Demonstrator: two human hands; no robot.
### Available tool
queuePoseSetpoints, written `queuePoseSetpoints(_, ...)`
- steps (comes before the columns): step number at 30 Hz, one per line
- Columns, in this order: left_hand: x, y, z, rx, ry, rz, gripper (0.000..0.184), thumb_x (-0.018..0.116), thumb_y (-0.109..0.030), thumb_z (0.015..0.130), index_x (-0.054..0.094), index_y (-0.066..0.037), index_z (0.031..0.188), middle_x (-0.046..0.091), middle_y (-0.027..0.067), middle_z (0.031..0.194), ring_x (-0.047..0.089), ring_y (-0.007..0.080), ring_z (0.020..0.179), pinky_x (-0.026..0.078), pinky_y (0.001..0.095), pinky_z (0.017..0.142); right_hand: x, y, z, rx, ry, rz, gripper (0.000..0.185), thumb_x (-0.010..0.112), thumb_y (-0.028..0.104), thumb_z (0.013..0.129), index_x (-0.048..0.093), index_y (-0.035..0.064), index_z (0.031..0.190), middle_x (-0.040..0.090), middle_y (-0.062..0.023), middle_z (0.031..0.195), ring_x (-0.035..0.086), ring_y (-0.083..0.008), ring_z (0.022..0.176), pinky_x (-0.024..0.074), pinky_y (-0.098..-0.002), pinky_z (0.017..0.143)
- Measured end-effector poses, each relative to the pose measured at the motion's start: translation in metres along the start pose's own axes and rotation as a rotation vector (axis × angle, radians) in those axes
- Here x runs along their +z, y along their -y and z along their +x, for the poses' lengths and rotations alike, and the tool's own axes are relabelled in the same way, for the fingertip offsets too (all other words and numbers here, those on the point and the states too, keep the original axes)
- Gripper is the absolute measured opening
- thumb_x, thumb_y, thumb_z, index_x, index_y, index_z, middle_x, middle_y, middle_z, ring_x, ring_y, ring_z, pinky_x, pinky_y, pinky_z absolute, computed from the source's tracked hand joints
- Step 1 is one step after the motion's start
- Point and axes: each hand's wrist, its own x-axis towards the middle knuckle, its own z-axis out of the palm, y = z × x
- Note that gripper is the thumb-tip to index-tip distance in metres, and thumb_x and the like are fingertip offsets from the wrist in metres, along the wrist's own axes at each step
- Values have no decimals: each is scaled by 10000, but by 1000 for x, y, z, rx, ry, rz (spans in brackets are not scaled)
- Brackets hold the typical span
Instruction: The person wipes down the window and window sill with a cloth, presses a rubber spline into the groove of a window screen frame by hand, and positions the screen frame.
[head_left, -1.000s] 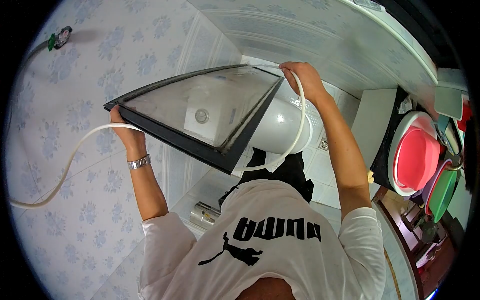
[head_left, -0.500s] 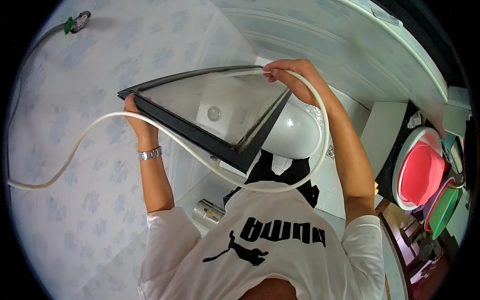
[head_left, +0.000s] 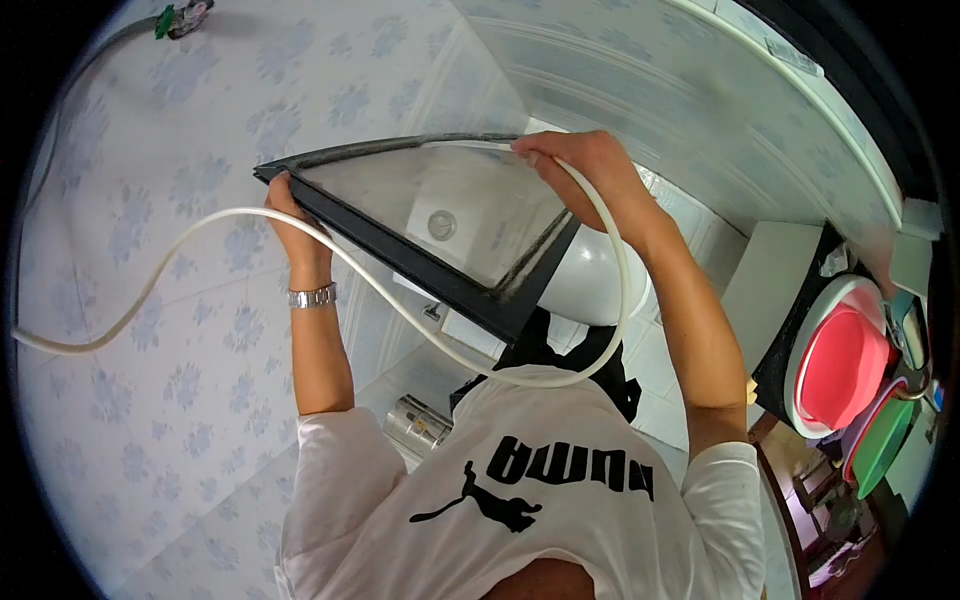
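Observation:
A black-framed window screen [head_left: 400, 258] with a hazy see-through middle is held tilted in front of me. Grey fuzz or dirt lines the inner edges of its frame. My left hand [head_left: 292, 215] grips the frame near its left corner, thumb on top. My right hand [head_left: 585, 170] is closed around a white hose [head_left: 622, 290] close to the screen's far edge. From those fingers a pale streak runs left along the frame; whether it is water or the hose's tip, I cannot tell. The hose loops down past my shirt and crosses below the screen to the left wall.
Behind the screen is a white toilet [head_left: 590, 275]. A round drain [head_left: 441, 225] shows through the screen. A shiny metal canister [head_left: 417, 424] stands below. At right are a red basin [head_left: 845, 350] and a green basin [head_left: 884, 450]. A grey hose end [head_left: 185, 18] is at upper left.
The screen and my left hand have shifted slightly right in view. My right hand has slid a little left along the far edge, and the hose loop has narrowed.

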Motion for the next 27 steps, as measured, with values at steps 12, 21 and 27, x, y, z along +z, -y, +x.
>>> queuePoseSetpoints(12,5,-1,-1,21,-15,22,284,522,-293,897,552,-60,737,490,2,607,450,106,495,351,252,443,-1,20,5,-15,7,125,219,549,108,920,670,49,1092,707,-134,964,681,-298,881,534,-344,780)
queuePoseSetpoints(21,2,-1,0,36,40,53,277,511,-296,921,553,-72,765,526,10,687,512,118,599,436,278,560,-15,-72,-67,293,186,-373,201,561,143,861,700,42,965,682,-176,854,626,-375,781,497,-445,724)
queuePoseSetpoints(27,-5,-1,2,19,120,37,252,485,-287,940,577,-73,842,576,15,765,563,128,677,474,278,627,-28,-84,-113,366,92,-235,206,560,134,873,695,32,992,690,-170,904,641,-367,804,508,-430,736)
